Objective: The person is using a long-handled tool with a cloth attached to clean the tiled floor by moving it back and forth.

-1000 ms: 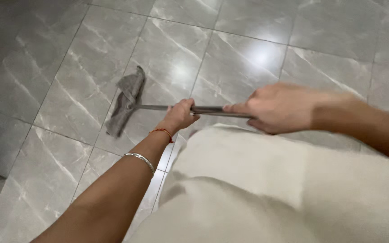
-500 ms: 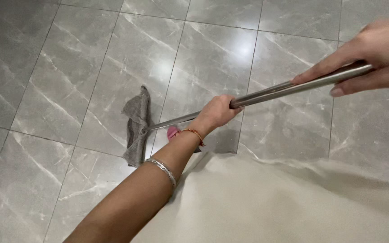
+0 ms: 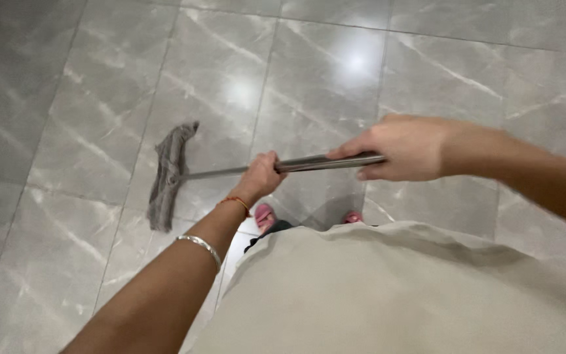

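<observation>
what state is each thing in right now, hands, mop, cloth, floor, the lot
left hand: shut on the mop handle, lower down
right hand: shut on the handle's upper end
mop handle: metal, held at a low slant
mop cloth: grey, crumpled, lying on the floor
floor tiles: grey, glossy, reflecting lights
pink slippers: on the feet, partly hidden
silver bangle: on the left forearm
</observation>
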